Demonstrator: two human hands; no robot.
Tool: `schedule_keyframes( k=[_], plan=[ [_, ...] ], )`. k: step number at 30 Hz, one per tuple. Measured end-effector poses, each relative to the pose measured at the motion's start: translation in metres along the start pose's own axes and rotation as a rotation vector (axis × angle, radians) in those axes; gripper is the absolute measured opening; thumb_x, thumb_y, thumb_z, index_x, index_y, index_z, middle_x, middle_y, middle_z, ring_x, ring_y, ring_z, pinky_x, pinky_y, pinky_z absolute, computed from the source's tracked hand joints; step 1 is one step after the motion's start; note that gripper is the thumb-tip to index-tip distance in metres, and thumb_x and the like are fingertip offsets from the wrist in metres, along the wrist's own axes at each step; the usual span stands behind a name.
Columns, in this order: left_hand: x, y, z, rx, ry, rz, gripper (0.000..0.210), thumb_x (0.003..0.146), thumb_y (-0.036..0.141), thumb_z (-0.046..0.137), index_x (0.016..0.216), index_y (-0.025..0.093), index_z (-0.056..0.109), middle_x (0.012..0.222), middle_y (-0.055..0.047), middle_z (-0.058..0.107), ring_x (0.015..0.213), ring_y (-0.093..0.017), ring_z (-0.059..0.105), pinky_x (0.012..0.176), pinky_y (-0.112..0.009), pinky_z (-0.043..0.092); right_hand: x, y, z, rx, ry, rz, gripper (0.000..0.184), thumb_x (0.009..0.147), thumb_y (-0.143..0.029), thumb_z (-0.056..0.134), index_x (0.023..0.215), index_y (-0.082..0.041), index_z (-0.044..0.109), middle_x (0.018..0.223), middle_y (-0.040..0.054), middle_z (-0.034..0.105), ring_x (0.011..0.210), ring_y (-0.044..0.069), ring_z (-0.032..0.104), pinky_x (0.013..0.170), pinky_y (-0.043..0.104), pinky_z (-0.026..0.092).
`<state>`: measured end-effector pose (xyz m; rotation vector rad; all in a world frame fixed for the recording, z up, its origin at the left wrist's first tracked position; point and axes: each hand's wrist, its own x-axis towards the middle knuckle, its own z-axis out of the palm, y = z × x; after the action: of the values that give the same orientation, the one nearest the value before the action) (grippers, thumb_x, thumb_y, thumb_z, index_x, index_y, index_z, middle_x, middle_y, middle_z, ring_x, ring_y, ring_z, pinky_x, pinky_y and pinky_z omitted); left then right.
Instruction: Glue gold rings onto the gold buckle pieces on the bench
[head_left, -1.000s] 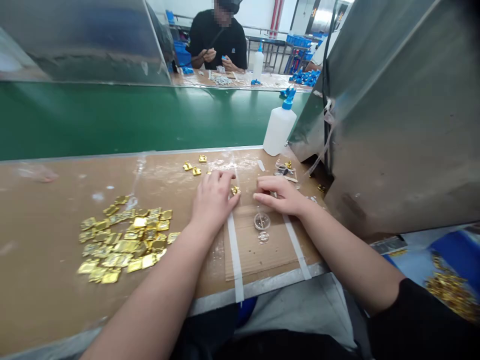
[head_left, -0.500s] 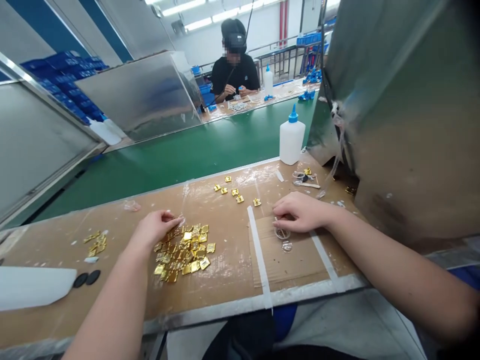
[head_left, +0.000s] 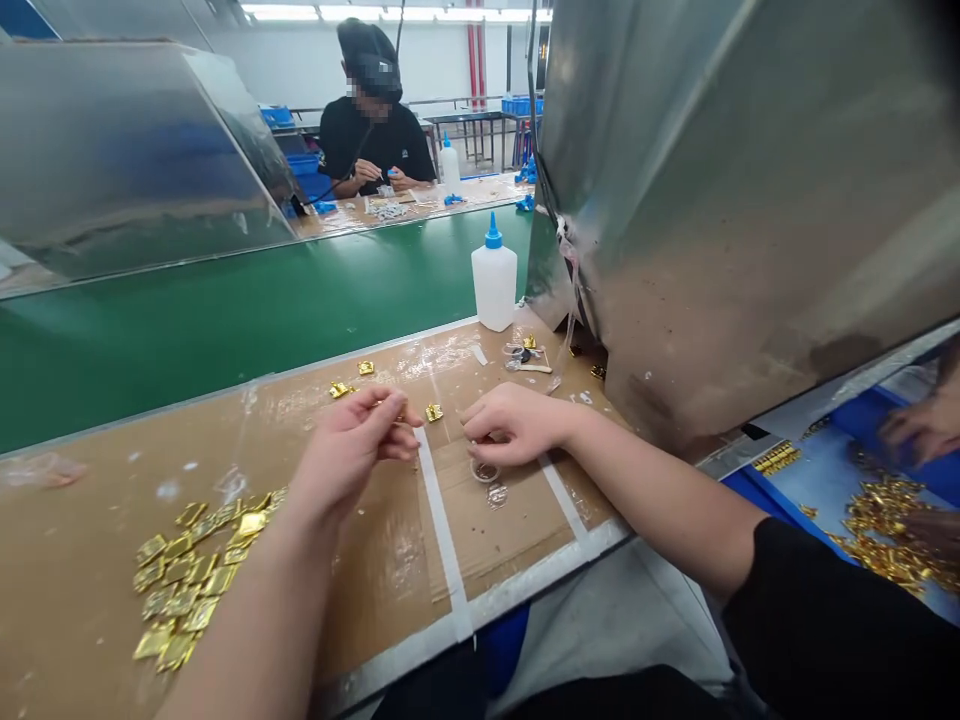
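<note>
My left hand is over the board, left of the white tape strip, thumb and fingers pinched together. Some gold shows by its fingertips, but I cannot tell whether it is held or lies behind. My right hand rests on the cardboard pad, fingers curled down; what they grip is hidden. Just below those fingers lies a pale ring-shaped piece, with a small clear disc nearer me. Between the hands sits a small gold piece. A pile of square gold pieces lies left, partly behind my left forearm.
A white bottle with a blue nozzle stands by the green belt. Scissors lie before it. A metal panel rises at right. Another person works opposite; someone else's hand is over gold parts at far right.
My left hand has left the gold pile and moved right, close to my right hand. The view has swung right. My right hand keeps its place on the pad.
</note>
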<state>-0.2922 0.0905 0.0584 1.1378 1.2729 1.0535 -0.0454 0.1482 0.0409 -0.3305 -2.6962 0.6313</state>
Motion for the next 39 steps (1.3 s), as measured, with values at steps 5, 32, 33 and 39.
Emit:
schedule_keyframes(
  k=[5,32,33,39],
  plan=[
    [0.014,-0.019,0.042,-0.28,-0.112,0.012,0.04,0.084,0.051,0.083,0.106,0.021,0.068,0.07,0.005,0.051,0.051,-0.006,0.043,0.039,-0.014,0.034,0.0,-0.001,0.0,-0.009,-0.018,0.021,0.024,0.081,-0.017,0.055,0.061,-0.018,0.042,0.066,-0.0033,0.05,0.063,0.011,0.043,0.061,0.027,0.027],
    [0.013,-0.048,0.038,0.294,-0.053,0.061,0.045,0.087,0.05,0.078,0.121,0.023,0.066,0.058,0.006,0.062,0.053,-0.013,0.056,0.055,-0.024,0.04,0.017,0.025,0.032,0.4,0.743,0.481,0.036,0.089,-0.031,0.058,0.056,-0.017,0.053,0.056,-0.0049,0.045,0.058,0.01,0.042,0.061,0.026,0.033],
    [0.013,-0.048,0.037,0.295,-0.053,0.059,0.046,0.086,0.05,0.078,0.12,0.023,0.066,0.058,0.006,0.062,0.053,-0.013,0.056,0.055,-0.025,0.039,0.017,0.025,0.033,0.388,0.734,0.477,0.036,0.089,-0.031,0.057,0.056,-0.017,0.053,0.056,-0.0048,0.045,0.058,0.01,0.042,0.061,0.026,0.033],
    [0.014,-0.048,0.038,0.294,-0.052,0.068,0.045,0.083,0.05,0.081,0.116,0.023,0.067,0.063,0.007,0.063,0.051,-0.012,0.056,0.057,-0.026,0.041,0.018,0.024,0.034,0.363,0.706,0.483,0.035,0.089,-0.031,0.057,0.057,-0.017,0.054,0.056,-0.0045,0.046,0.059,0.011,0.044,0.062,0.026,0.034]
  ],
)
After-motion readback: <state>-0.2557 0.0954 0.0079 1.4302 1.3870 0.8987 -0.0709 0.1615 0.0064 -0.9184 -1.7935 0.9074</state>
